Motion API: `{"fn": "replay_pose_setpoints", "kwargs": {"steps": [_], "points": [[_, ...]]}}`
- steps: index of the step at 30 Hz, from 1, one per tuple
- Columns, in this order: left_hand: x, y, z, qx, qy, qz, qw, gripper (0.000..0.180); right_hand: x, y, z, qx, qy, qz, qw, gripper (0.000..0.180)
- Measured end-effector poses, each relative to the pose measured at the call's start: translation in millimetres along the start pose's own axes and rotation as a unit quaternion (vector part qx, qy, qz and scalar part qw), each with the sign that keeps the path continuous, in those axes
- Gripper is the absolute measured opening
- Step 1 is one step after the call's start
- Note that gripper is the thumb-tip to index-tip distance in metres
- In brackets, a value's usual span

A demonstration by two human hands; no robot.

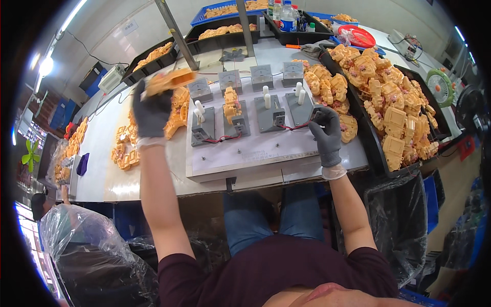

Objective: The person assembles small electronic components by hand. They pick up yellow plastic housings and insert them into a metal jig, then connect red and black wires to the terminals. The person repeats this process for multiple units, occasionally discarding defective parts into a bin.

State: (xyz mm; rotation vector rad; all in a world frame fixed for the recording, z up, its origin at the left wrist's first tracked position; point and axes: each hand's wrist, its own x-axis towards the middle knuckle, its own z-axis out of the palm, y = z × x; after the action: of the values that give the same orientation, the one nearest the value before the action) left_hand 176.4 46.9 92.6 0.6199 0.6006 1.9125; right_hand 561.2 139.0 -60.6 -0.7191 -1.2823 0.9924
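Note:
My left hand [152, 115], in a dark glove, is raised at the left of the test board and closed on an orange plastic part [171, 82] blurred by motion. My right hand [328, 135], in a grey glove, has its bent fingers at the end of the rightmost grey fixture [302, 108]; the thumb stands apart from them. Grey fixtures with white pegs stand in a row on the white board [255, 156], red and black wires running between them. One fixture, second from left, bears an orange part [231, 106]. Behind each fixture stands a panel meter [262, 77].
Orange parts heap a black tray [394, 123] at the right; more parts [125, 148] lie left of the board. Two metal posts [176, 33] rise behind the meters. Farther back are parts trays [220, 33], a bottle crate [296, 36] and a red basin [358, 36]. A green fan [439, 87] stands far right.

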Motion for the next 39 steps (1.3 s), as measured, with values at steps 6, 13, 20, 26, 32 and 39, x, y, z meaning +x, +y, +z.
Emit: {"fn": "replay_pose_setpoints", "kwargs": {"steps": [6, 13, 20, 26, 32, 39], "points": [[11, -159, 124, 0.258, -0.039, -0.012, 0.965, 0.034, -4, -6, -8, 0.155, -0.023, 0.061, 0.986, 0.033], [26, -270, 136, 0.665, -0.161, 0.272, 0.677, 0.036, -5, -1, -8, 0.142, -0.028, 0.049, 0.988, 0.031], [28, -278, 135, 0.754, -0.206, 0.184, 0.596, 0.034, -6, -5, -9, 0.142, -0.032, 0.062, 0.987, 0.029], [22, -270, 132, 0.793, -0.261, 0.066, 0.547, 0.040, -5, -6, -6, 0.144, -0.050, 0.048, 0.987, 0.030], [-50, -246, 138, 0.660, -0.226, 0.320, 0.640, 0.036, 3, -2, -33, -0.269, -0.092, -0.045, 0.958, 0.041], [-127, -194, 49, 0.625, -0.171, 0.344, 0.680, 0.032, 10, -9, -41, -0.342, -0.176, 0.038, 0.922, 0.045]]}}
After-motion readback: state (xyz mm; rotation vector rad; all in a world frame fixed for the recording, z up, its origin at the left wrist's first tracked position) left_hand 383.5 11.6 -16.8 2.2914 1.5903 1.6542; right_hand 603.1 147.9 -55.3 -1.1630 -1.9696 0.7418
